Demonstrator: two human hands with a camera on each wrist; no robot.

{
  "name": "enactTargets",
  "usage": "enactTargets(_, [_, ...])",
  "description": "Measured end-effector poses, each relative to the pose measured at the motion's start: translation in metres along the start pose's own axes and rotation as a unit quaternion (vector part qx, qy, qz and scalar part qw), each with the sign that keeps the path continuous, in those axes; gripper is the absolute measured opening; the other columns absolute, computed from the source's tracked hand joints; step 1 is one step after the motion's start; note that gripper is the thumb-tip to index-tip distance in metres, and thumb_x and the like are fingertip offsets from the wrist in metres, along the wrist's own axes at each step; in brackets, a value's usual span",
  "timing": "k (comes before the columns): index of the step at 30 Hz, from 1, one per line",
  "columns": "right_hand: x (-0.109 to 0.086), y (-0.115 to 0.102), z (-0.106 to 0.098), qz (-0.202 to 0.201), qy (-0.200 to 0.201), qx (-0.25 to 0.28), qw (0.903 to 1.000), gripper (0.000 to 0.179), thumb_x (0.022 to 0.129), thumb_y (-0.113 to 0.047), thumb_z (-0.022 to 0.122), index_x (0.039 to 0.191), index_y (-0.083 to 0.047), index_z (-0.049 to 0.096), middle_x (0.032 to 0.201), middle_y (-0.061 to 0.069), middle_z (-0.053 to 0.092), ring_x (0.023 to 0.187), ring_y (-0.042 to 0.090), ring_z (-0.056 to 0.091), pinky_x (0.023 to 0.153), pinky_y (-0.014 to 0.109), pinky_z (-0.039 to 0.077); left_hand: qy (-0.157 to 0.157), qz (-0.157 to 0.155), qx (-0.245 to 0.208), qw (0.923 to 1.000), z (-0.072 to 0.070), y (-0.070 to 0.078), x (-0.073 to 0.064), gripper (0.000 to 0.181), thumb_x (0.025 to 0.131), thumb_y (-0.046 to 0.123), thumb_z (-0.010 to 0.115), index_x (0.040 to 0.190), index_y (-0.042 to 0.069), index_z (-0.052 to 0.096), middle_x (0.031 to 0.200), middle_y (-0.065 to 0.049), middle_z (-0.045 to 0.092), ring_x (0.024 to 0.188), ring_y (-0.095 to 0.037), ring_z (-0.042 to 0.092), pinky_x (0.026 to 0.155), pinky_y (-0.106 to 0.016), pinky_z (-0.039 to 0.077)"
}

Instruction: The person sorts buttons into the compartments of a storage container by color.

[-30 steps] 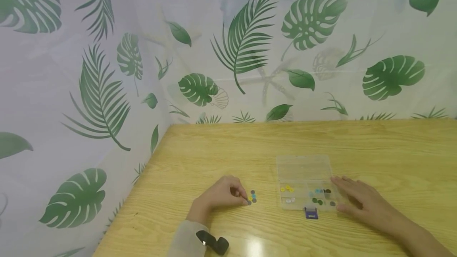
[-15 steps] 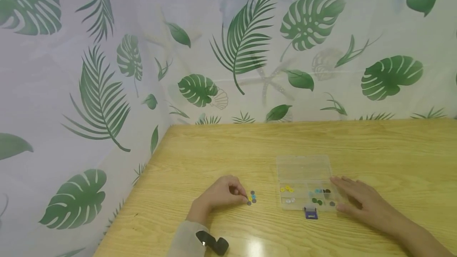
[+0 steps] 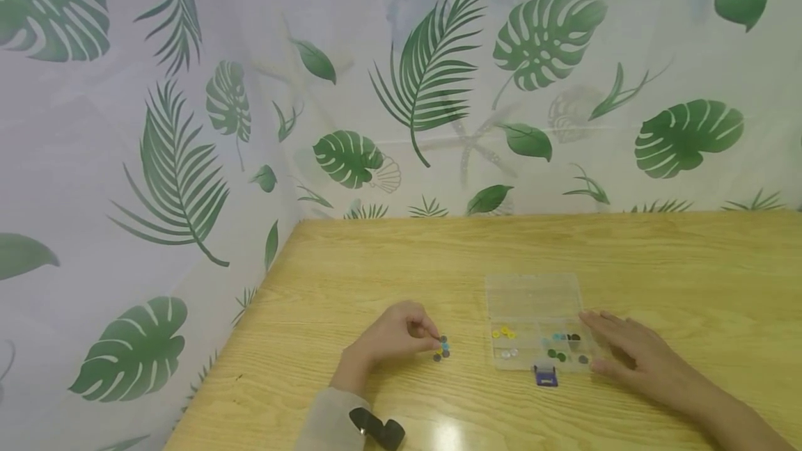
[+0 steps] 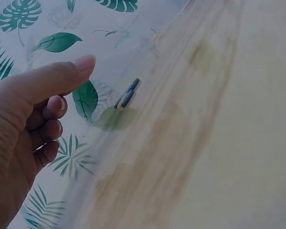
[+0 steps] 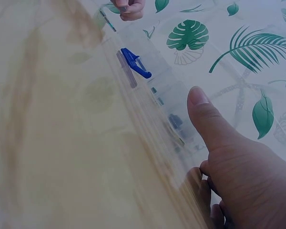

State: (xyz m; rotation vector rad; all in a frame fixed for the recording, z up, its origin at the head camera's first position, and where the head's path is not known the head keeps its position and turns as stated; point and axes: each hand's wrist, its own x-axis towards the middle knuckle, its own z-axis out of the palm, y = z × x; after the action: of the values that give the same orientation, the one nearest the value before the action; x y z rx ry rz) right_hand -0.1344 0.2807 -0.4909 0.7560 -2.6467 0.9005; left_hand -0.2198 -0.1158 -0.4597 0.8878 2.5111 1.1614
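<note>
My left hand [image 3: 401, 330] bends over a small cluster of buttons on the table, thumb and forefinger tips close together right at it. The cluster has grey buttons [image 3: 437, 358], a yellow one and light blue ones; I cannot tell whether the fingertips pinch one. In the left wrist view the thumb covers the forefinger, and the buttons [image 4: 126, 94] show beyond it. My right hand [image 3: 645, 353] rests with fairly straight fingers against the right side of a clear plastic box [image 3: 532, 294], its lid laid back. The thumb lies near the front right corner.
Compartments of the box hold yellow buttons [image 3: 505, 331], white ones [image 3: 510, 353], light blue, black [image 3: 574, 337], green [image 3: 556, 354] and grey ones. A blue-purple latch [image 3: 546, 376] hangs off its front. A leaf-print cloth [image 3: 438, 89] walls the wooden table [image 3: 388, 263] at back and left.
My left hand has shifted slightly right and away, its fingertips leaving the front grey button for the back of the cluster. The right hand stays against the box.
</note>
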Motion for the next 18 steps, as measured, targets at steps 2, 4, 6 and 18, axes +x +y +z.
enactTargets(2, [0.0, -0.001, 0.0, 0.002, -0.002, 0.003, 1.0, 0.068, 0.085, -0.017, 0.068, 0.145, -0.013, 0.037, 0.139, 0.021, 0.047, 0.131, -0.014, 0.013, 0.116, 0.03, 0.004, -0.001, 0.016, 0.011, 0.9998, 0.001, 0.004, 0.003, 0.007, 0.08, 0.028, 0.076, 0.082, 0.023, 0.073, 0.078, 0.008, 0.054, 0.078, -0.007, 0.05, 0.07, -0.022, 0.046])
enactTargets(4, [0.0, -0.001, 0.0, 0.0, -0.001, 0.001, 1.0, 0.068, 0.085, -0.017, 0.068, 0.145, -0.013, 0.037, 0.139, 0.021, 0.047, 0.131, -0.014, 0.013, 0.115, 0.023, 0.002, -0.004, 0.034, 0.027, 0.999, 0.003, 0.008, 0.007, 0.006, 0.081, 0.028, 0.076, 0.082, 0.022, 0.072, 0.076, 0.01, 0.054, 0.076, -0.005, 0.047, 0.07, -0.021, 0.043])
enactTargets(6, [0.0, -0.001, 0.0, -0.001, -0.001, 0.001, 1.0, 0.068, 0.085, -0.017, 0.068, 0.145, -0.013, 0.037, 0.138, 0.022, 0.047, 0.131, -0.015, 0.012, 0.114, 0.021, 0.0, -0.004, 0.055, 0.048, 0.9973, 0.005, 0.012, 0.012, 0.006, 0.081, 0.028, 0.075, 0.081, 0.022, 0.073, 0.073, 0.012, 0.054, 0.073, -0.004, 0.045, 0.069, -0.019, 0.04])
enactTargets(18, [-0.001, -0.001, -0.001, 0.025, -0.018, 0.022, 0.9993, 0.066, 0.088, -0.019, 0.066, 0.147, -0.016, 0.035, 0.14, 0.024, 0.043, 0.143, 0.019, 0.016, 0.11, 0.06, -0.004, -0.008, 0.092, 0.086, 0.992, 0.017, 0.025, 0.027, 0.006, 0.081, 0.029, 0.074, 0.081, 0.023, 0.072, 0.071, 0.015, 0.053, 0.072, 0.0, 0.045, 0.069, -0.017, 0.038])
